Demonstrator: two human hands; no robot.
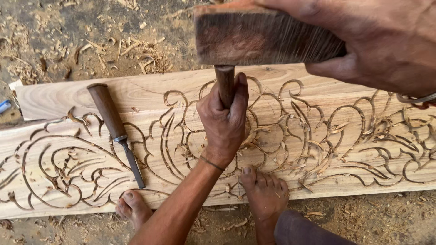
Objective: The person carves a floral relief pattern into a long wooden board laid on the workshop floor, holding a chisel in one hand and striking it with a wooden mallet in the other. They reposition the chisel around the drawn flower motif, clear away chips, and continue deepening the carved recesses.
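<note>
— Shavings all over the dirt at the far left, and a spare chisel lying loose on the carved plank, wooden handle up, blade pointing toward a bare foot at the near edge. Nobody is touching it.

— And the one in use?

— Mid-plank. The left hand is wrapped tight round the working chisel; only the top of its brown handle shows above the fist, and the cutting edge is hidden under the hand, so I can't say exactly which scroll line it sits in.

— The striker?

— A wooden mallet block, blurred, resting on or just above the handle's butt. The right hand grips its far end firmly, up at the right.

— What makes this blow good, in your judgement?

— Square contact on the butt, chisel held steady and upright, light taps. The other foot pressing the plank's near edge, just beside the wrist, helps it stay put.
</note>
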